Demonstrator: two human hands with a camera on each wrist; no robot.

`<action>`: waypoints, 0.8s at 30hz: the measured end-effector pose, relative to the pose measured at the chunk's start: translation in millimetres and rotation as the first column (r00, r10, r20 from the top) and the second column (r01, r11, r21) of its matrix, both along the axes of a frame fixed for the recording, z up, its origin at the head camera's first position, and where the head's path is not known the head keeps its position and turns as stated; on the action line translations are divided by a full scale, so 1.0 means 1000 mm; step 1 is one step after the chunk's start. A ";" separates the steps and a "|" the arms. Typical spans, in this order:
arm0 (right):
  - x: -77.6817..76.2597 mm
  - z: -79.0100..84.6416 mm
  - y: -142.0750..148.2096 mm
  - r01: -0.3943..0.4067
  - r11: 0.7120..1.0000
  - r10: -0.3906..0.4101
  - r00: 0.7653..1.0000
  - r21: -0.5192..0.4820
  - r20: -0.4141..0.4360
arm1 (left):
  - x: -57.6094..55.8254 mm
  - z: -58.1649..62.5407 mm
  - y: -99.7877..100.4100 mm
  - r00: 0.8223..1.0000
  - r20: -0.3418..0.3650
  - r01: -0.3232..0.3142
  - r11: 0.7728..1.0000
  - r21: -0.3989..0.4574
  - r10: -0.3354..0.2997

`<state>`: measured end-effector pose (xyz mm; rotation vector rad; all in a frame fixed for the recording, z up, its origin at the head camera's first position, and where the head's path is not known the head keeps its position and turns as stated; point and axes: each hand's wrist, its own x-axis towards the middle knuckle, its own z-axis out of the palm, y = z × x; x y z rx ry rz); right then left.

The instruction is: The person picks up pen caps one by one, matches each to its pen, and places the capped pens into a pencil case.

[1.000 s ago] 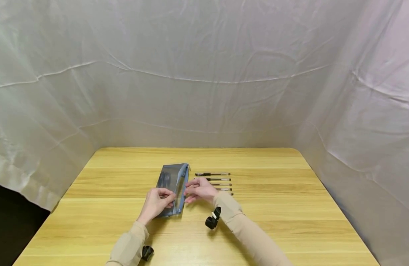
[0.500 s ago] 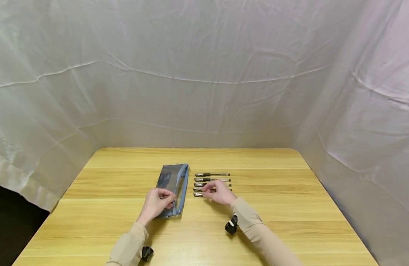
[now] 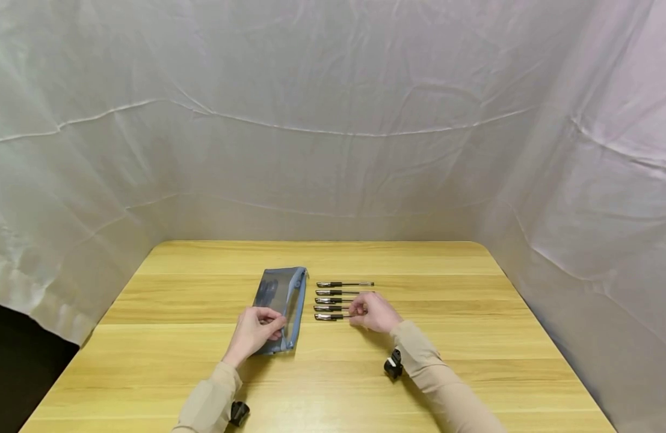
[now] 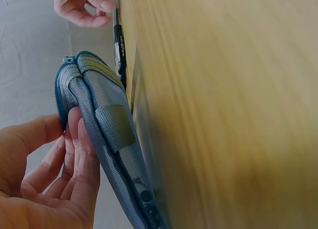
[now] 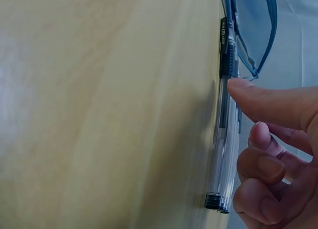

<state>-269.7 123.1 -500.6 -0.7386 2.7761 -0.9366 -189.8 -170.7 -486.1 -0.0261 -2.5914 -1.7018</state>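
A blue pencil pouch [image 3: 297, 310] with see-through mesh sides stands with its zip gaping open toward the right. My left hand [image 3: 257, 329] pinches its near rim between thumb and fingers; in the left wrist view the fingertips reach inside the edge. Dark shapes show through the mesh. Right of the pouch, several black-capped gel pens [image 3: 328, 300] lie in a row, caps to the left. My right hand [image 3: 377, 313] is over their clear barrels. In the right wrist view, its thumb tip is right at the nearest pen [image 5: 226, 124], with the fingers bent and apart from the thumb.
The wooden table [image 3: 446, 361] carries everything. A pale grey curtain [image 3: 333, 150] hangs behind the table and along both sides. A small black camera is strapped to each wrist, hanging below the sleeves.
My right hand has moved from the pouch's opening rightward, across the pen caps to the barrels, uncovering the caps. My left hand and the pouch have stayed in place.
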 end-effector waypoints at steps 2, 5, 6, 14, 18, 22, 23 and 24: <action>-0.001 -0.001 0.000 0.007 1.000 -0.007 1.000 0.008 -0.003 | 0.000 -0.001 0.000 1.000 0.004 -0.005 1.000 0.000 0.005; -0.001 -0.002 0.000 0.020 1.000 -0.020 1.000 0.014 -0.010 | 0.000 0.000 -0.001 1.000 0.004 -0.002 1.000 0.002 0.002; -0.001 -0.002 -0.001 0.022 1.000 -0.022 1.000 0.014 -0.013 | 0.000 0.000 -0.001 1.000 0.001 0.001 1.000 0.004 -0.001; 0.000 -0.002 -0.001 0.019 1.000 -0.018 0.999 0.013 -0.027 | 0.001 0.001 -0.002 1.000 -0.010 0.012 1.000 0.012 -0.012; 0.000 -0.001 -0.002 0.025 1.000 -0.025 0.999 0.011 -0.027 | 0.001 0.001 -0.001 1.000 -0.004 0.009 1.000 0.010 -0.009; 0.000 -0.001 -0.003 0.034 0.999 -0.033 0.999 0.016 -0.038 | 0.001 0.001 -0.002 1.000 -0.007 0.009 1.000 0.009 -0.009; 0.000 -0.002 -0.003 0.037 0.999 -0.036 0.999 0.019 -0.041 | 0.001 0.001 -0.002 1.000 -0.008 0.009 1.000 0.010 -0.009; 0.000 -0.002 -0.003 0.041 0.999 -0.040 0.998 0.023 -0.039 | 0.001 0.001 -0.002 1.000 -0.009 0.009 1.000 0.010 -0.008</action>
